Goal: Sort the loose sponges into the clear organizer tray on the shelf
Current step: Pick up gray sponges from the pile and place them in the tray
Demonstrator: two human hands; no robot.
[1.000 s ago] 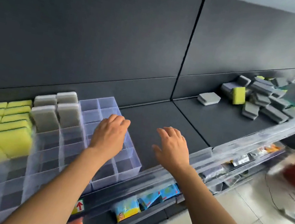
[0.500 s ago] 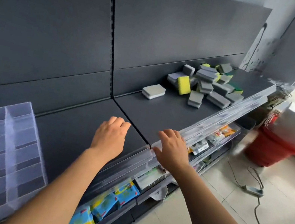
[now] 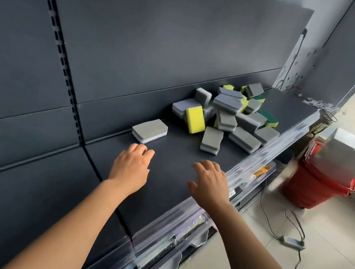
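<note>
A heap of loose sponges [image 3: 232, 113], mostly grey with some yellow and green, lies on the dark shelf [image 3: 172, 171] toward the right. One yellow sponge [image 3: 195, 119] leans at the heap's left edge. A single grey sponge [image 3: 150, 130] lies apart, nearer to me. My left hand [image 3: 132, 165] hovers just short of that single sponge, fingers loosely bent, holding nothing. My right hand [image 3: 209, 181] hovers near the shelf's front edge, fingers spread and empty. The clear organizer tray is out of view.
A clear plastic rail [image 3: 260, 153] runs along the shelf's front edge, with packaged goods on the shelf below. Red baskets [image 3: 319, 183] stand on the tiled floor to the right. A power strip [image 3: 292, 242] and cable lie on the floor.
The view has swung right: the organizer tray has left the frame and the sponge heap is now closer. Both hands have moved along the shelf toward the sponges, still empty.
</note>
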